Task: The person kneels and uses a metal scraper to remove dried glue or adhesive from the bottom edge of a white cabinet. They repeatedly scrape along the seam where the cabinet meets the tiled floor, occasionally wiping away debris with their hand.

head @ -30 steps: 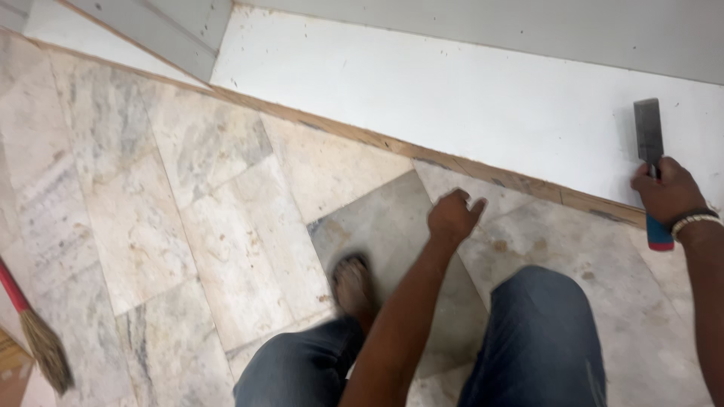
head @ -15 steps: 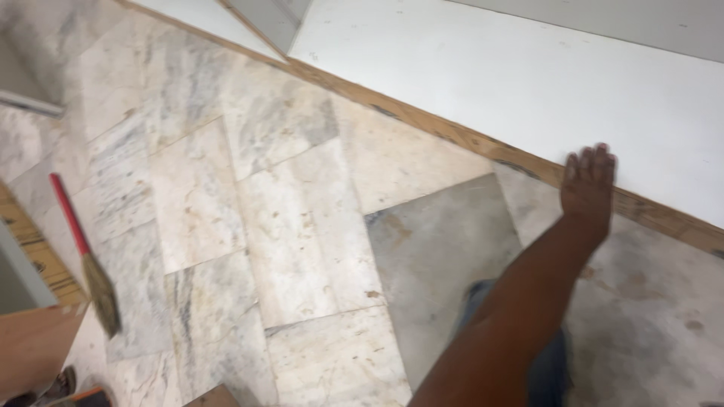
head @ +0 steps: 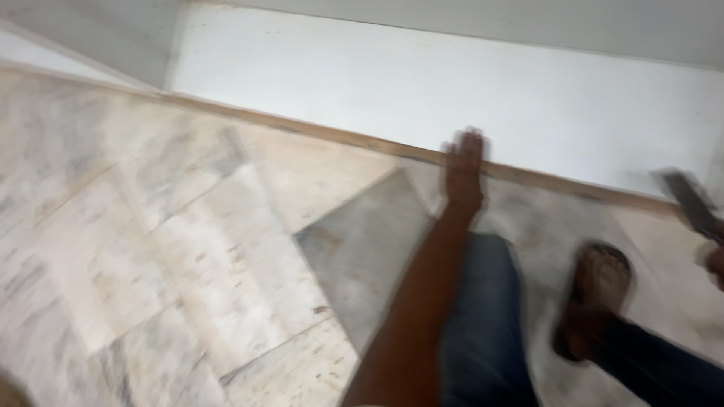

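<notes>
Scraper (head: 690,202) blade pointing up-left, right hand (head: 715,264) gripping

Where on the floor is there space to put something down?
The pale marble tiles left of the left hand lie bare, up to the wooden strip under the white wall. The right side is crowded: a knee, a sandalled foot and the scraper.

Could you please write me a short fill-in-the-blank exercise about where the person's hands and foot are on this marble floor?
1. The left hand lies flat, fingers reaching the brown wooden ____ under the white wall.
2. The dark flat scraper blade shows at the picture's ____ edge.
3. The sandalled foot stands on the pale ____ floor.

Missing words: strip; right; marble
</notes>
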